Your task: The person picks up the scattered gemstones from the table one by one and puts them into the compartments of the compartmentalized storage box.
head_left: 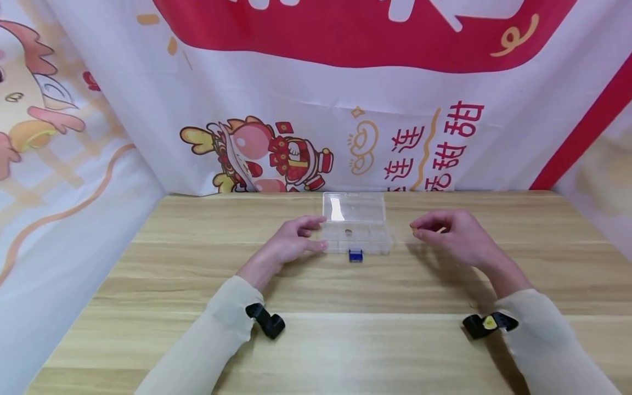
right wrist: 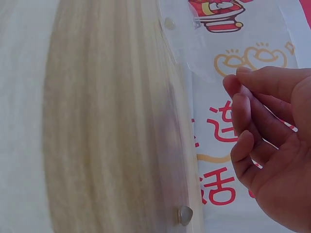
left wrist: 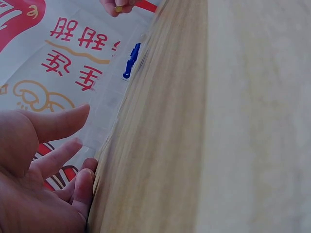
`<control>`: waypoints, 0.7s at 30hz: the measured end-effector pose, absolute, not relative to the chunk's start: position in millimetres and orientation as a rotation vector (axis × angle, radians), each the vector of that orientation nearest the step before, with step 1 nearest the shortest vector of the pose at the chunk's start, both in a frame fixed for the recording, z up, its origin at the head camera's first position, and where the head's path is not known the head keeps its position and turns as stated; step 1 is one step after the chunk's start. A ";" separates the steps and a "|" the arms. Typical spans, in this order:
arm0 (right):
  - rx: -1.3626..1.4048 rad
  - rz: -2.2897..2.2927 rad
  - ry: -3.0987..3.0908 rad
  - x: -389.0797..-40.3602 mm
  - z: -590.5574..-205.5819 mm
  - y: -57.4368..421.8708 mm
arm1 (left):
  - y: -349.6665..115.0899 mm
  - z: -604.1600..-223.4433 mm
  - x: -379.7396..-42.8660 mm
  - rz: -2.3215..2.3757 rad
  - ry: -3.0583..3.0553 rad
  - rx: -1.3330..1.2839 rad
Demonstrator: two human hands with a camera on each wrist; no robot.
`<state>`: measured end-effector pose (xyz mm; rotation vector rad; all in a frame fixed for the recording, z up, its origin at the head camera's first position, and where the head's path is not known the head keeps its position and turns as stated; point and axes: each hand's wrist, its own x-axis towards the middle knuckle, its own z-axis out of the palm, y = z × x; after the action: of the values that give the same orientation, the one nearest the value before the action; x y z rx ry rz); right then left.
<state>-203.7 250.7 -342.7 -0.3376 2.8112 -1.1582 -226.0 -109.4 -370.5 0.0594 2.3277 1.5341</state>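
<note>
A clear plastic compartment box (head_left: 333,244) lies on the table with its transparent lid (head_left: 365,207) raised at the back. A small brownish piece (head_left: 348,231) is inside it. At its front edge is a blue part (head_left: 355,255) that looks like a latch. My left hand (head_left: 295,239) is at the box's left end, thumb and forefinger extended against it; the left wrist view shows the thumb (left wrist: 65,124) nearly straight. To the right of the box, above the table, my right hand (head_left: 456,233) pinches a small yellowish piece (left wrist: 118,8), hidden in the right wrist view.
A small rounded, glassy piece (right wrist: 184,215) lies on the wooden table (head_left: 355,351) to the right. Behind the table hangs a printed cloth (head_left: 276,82), close to the lid. Another printed cloth (head_left: 74,181) borders the left side.
</note>
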 end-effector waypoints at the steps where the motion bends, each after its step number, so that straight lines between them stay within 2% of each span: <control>1: -0.333 -1.161 2.816 -204.3 -342.6 249.7 | -110.1 -370.1 -226.1 1.535 2.328 0.058; 21: -0.331 -1.249 2.815 -204.6 -345.4 232.2 | -110.1 -370.0 -226.4 1.538 2.318 0.064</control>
<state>-204.6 232.2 -345.4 -0.3305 2.8151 -1.2495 -226.4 -110.1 -370.0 0.0644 2.3179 1.5383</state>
